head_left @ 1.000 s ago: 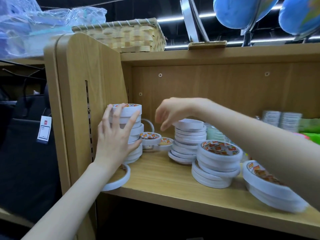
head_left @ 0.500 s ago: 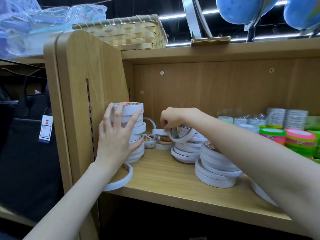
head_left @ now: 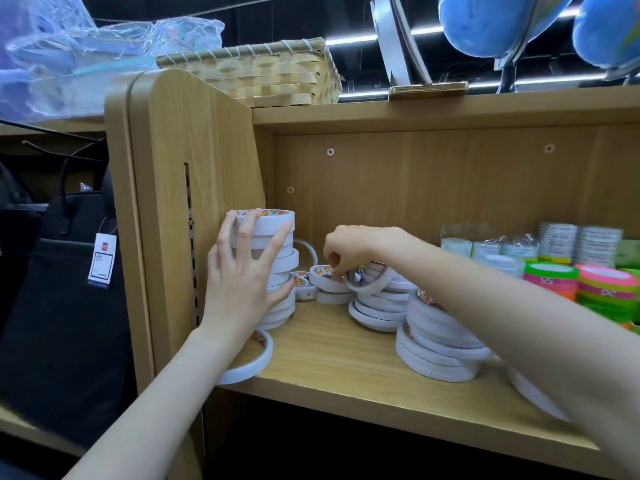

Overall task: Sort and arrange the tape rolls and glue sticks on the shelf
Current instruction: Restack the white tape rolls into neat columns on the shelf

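A tall stack of white tape rolls (head_left: 282, 237) stands at the left end of the wooden shelf (head_left: 339, 362). My left hand (head_left: 242, 275) rests on its front with fingers spread. My right hand (head_left: 349, 249) pinches a white tape roll (head_left: 372, 284), tilted on edge, above a lower stack of rolls (head_left: 377, 311). Small rolls (head_left: 323, 275) lie behind, between the two stacks. Another stack (head_left: 440, 344) sits under my right forearm. One flat roll (head_left: 249, 358) lies at the shelf's front left corner.
Neon green, pink and orange tape rolls (head_left: 581, 285) and wrapped clear rolls (head_left: 485, 245) fill the shelf's right side. A woven basket (head_left: 256, 72) and globes (head_left: 498, 26) stand on the top board. A black bag with a tag (head_left: 102, 261) hangs left of the side panel.
My right hand came down from above the middle stack, took a roll off it and now holds it tilted. The left hand stays on the tall stack.
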